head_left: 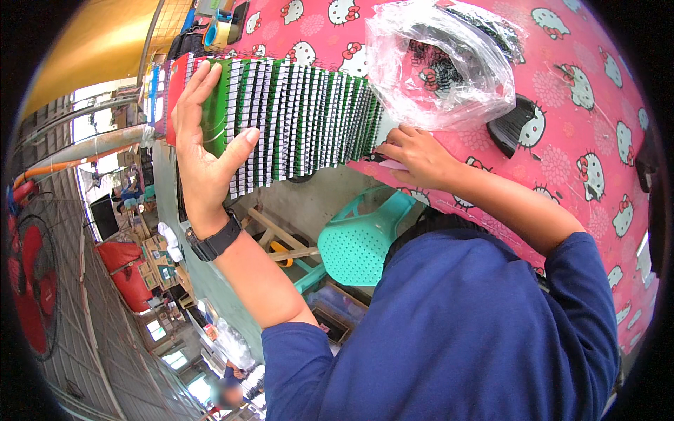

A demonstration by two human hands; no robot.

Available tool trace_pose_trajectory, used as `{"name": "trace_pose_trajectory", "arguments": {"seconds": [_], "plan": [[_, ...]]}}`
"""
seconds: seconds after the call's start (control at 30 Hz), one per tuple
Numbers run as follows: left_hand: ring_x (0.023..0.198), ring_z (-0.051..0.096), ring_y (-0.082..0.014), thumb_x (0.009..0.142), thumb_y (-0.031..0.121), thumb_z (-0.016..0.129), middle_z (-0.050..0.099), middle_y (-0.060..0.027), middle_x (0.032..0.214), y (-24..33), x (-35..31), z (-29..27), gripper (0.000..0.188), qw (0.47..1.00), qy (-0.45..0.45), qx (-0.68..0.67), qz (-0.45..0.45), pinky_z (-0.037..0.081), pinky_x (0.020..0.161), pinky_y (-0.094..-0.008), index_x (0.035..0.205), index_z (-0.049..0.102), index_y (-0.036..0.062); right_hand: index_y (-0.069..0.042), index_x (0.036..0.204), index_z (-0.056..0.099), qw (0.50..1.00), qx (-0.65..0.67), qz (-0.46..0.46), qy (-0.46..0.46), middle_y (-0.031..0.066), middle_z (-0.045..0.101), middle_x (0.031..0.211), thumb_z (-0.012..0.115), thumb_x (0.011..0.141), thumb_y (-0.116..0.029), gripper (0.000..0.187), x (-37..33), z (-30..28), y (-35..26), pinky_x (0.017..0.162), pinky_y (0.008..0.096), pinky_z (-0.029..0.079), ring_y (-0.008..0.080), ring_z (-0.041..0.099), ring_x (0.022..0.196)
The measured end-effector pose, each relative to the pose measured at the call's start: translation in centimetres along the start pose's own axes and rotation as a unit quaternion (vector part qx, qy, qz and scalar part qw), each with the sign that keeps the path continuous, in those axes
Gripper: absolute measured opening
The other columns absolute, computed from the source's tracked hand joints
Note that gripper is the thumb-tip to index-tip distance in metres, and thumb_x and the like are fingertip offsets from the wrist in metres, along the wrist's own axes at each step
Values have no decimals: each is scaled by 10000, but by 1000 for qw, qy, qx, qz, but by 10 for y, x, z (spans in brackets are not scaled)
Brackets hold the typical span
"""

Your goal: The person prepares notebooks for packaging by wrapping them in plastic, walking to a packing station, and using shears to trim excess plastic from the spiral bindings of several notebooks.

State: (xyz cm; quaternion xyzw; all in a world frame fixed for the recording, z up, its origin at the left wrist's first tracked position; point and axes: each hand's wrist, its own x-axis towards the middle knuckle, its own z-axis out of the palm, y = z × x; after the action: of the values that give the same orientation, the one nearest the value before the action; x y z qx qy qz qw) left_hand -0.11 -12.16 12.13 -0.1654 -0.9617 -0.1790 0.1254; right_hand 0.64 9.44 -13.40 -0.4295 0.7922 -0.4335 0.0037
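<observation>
A long row of notebooks [302, 119] with green covers and white page edges stands packed at the table's left side, with black wire binding showing along it. My left hand [203, 140] lies against the green and red covers at the row's left end, fingers stretched and thumb apart. At the opposite end, my right hand [418, 156] has its fingers bent and drawn together by the last notebooks. A pale sheet-like edge shows under those fingers, but what they grip is partly hidden. A black watch [214, 240] is on my left wrist.
Beyond my right hand sits a crumpled clear plastic bag [393, 84] with black wire pieces in it. A black object [507, 133] lies beside the bag on the pink patterned tablecloth [554, 151]. Below the table edge stands a turquoise plastic stool [354, 249]. A red fan [35, 288] is far left.
</observation>
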Motion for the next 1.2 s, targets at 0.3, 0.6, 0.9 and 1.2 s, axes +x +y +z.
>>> {"name": "trace_pose_trajectory", "arguments": {"seconds": [0.3,0.6,0.9,1.2], "plan": [[1238,383,-274,648,325,704,446,-135,1346,-1,-1,-2,703,1000,-2,4,-3,271,1052,-390,1268,505,60,-18,925,633,954,138,159,-211,167,618,788,603,765,-271,301,28,-11,-1,692,425,476,327,596,742],[1225,392,-275,655,335,699,451,-133,1342,0,0,0,702,1000,-4,16,6,274,1047,-390,1270,500,60,-48,911,618,998,-20,46,21,128,548,862,648,655,-184,292,0,-1,-2,695,433,479,313,571,842],[1229,385,-270,655,303,698,449,-126,1348,-1,0,-1,684,1000,-3,15,2,273,1048,-381,1267,506,65,-45,950,621,999,-10,47,-14,134,557,895,645,628,-148,339,1,-3,-3,737,416,478,310,558,862],[1240,375,-275,645,291,711,454,-134,1340,0,0,-1,697,1000,-3,3,-1,274,1051,-387,1272,505,66,7,841,649,893,180,236,-339,165,649,748,549,777,-296,325,54,-25,16,665,378,471,252,614,682]]}}
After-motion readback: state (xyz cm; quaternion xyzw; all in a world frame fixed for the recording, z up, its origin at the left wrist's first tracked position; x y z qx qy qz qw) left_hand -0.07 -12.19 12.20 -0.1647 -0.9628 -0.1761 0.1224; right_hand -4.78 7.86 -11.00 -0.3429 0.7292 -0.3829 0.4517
